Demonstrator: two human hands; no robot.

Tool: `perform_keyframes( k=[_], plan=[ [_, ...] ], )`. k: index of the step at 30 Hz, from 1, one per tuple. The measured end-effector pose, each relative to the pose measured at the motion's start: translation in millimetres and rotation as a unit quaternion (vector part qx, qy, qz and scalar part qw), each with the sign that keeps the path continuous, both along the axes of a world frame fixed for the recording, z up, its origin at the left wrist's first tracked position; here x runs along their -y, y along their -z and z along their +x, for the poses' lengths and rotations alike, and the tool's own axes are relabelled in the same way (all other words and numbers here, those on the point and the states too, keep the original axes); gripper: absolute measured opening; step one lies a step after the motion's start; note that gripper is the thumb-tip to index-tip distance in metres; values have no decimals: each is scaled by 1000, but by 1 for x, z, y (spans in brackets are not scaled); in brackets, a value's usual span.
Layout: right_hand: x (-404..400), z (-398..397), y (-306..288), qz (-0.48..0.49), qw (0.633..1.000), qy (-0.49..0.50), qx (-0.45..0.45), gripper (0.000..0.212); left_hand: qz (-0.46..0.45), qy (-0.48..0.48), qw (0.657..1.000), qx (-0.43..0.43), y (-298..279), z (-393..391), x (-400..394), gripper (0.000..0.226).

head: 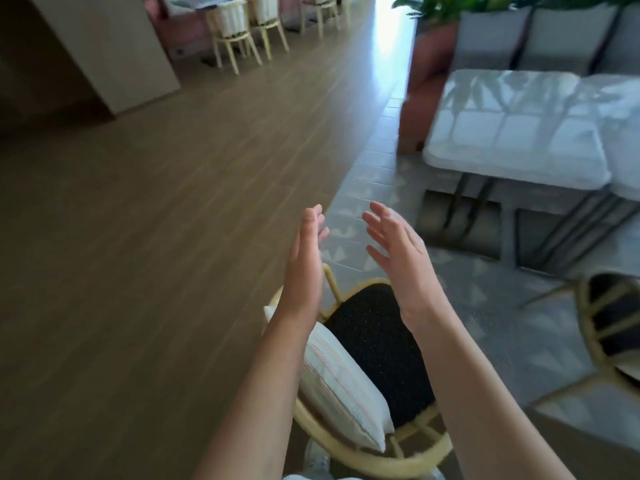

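Observation:
My left hand [306, 259] and my right hand [398, 252] are both raised in front of me, palms facing each other, fingers straight and spread, holding nothing. Below them stands a yellow rattan chair [420, 453] with a black speckled seat [377, 344]. A striped white cushion [341, 386] leans against the chair's left side. Neither hand touches the chair or the cushion.
A white marble-topped table [512, 133] on dark metal legs stands to the right, with grey chairs [557, 39] and plants behind it. Another yellow chair [613, 327] is at the right edge. Wood floor [156, 209] lies to the left; more chairs [232, 32] stand far back.

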State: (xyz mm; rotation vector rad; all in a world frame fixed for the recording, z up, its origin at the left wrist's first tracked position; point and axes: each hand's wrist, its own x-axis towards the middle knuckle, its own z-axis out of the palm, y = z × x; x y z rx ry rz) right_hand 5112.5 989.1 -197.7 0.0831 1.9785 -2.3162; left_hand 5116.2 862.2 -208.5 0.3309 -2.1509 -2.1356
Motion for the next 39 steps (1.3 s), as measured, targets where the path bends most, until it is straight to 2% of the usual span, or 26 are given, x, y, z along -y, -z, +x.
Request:
perform_keyframes(
  k=[3, 7, 11, 13, 18, 23, 27, 32, 39],
  plan=[
    [9, 21, 10, 11, 997, 76, 20, 41, 27, 73, 997, 24, 6, -9, 3, 72],
    [5, 52, 12, 29, 987, 154, 37, 40, 57, 160, 984, 49, 9, 9, -11, 62],
    [-3, 81, -5, 22, 979, 200, 27, 29, 48, 235, 970, 38, 2, 37, -26, 76],
    [-7, 96, -10, 16, 975, 220, 21, 23, 46, 249, 967, 27, -5, 49, -31, 76],
    [-15, 139, -4, -2, 969, 246, 28, 34, 39, 263, 964, 11, -17, 83, -34, 74],
    [-13, 175, 8, -39, 959, 275, 56, 30, 19, 277, 960, 50, 1, 116, -33, 63],
    [-12, 194, 13, -21, 951, 301, 62, 28, 28, 315, 946, 67, 6, 127, -37, 57],
    [-7, 194, 5, 10, 930, 362, 67, 43, 39, 363, 929, 56, 2, 119, -33, 57],
    [51, 170, 3, 18, 905, 418, 70, 46, 63, 408, 909, 61, 5, 74, 16, 57]
  ],
)
